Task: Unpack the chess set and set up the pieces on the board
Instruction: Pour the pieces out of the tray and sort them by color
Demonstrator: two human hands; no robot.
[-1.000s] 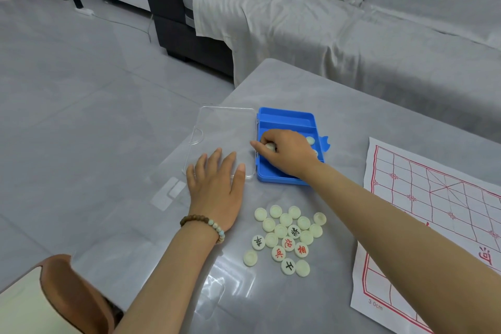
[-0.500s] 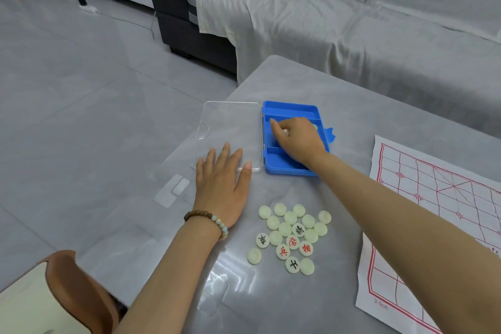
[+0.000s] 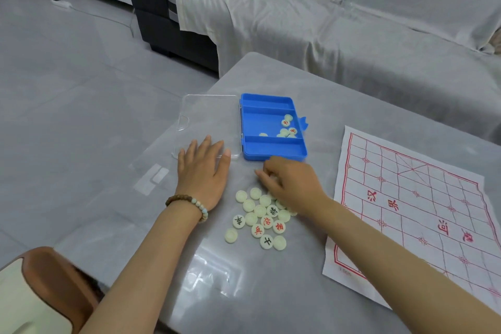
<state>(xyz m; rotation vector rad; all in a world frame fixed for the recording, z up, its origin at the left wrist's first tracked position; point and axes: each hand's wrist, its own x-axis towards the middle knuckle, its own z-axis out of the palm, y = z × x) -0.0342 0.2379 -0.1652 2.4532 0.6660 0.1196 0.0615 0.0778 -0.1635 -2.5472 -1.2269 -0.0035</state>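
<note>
Pile of pieces (image 3: 260,218) lies on the surface (image 3: 271,293), paper board (image 3: 423,203) at its 3 o'clock. Right hand (image 3: 290,182) sits over the pile's 12 o'clock edge, fingers curled down; grip can't be told. Left hand (image 3: 202,173) lies flat, palm down, fingers straight, tips on the clear lid (image 3: 208,114). Blue box (image 3: 273,154) at 12 o'clock, a few loose pieces (image 3: 288,127) in its middle compartment.

- a home living room.
- a sofa (image 3: 352,35) draped in a loose grey cover runs along the far side.
- a low grey table (image 3: 271,293) stands near it on a glossy grey tiled floor (image 3: 67,89).
- a power strip (image 3: 61,3) with its cable lies on that floor.
</note>
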